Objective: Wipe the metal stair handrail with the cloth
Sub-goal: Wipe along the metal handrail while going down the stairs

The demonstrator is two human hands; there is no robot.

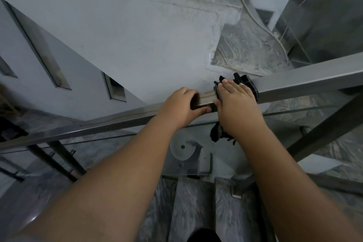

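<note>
A square-section metal handrail runs across the view from lower left to upper right. My left hand grips the rail with fingers wrapped over its top and the thumb on the near face. Just to its right, my right hand presses a black cloth flat onto the rail. The cloth sticks out past the fingertips on the far side, and a loose end hangs below the wrist on the near side.
A glass panel with round metal fittings hangs under the rail. A dark metal post slants down at the right. Marble stair steps drop away beyond the rail, with white walls at the left.
</note>
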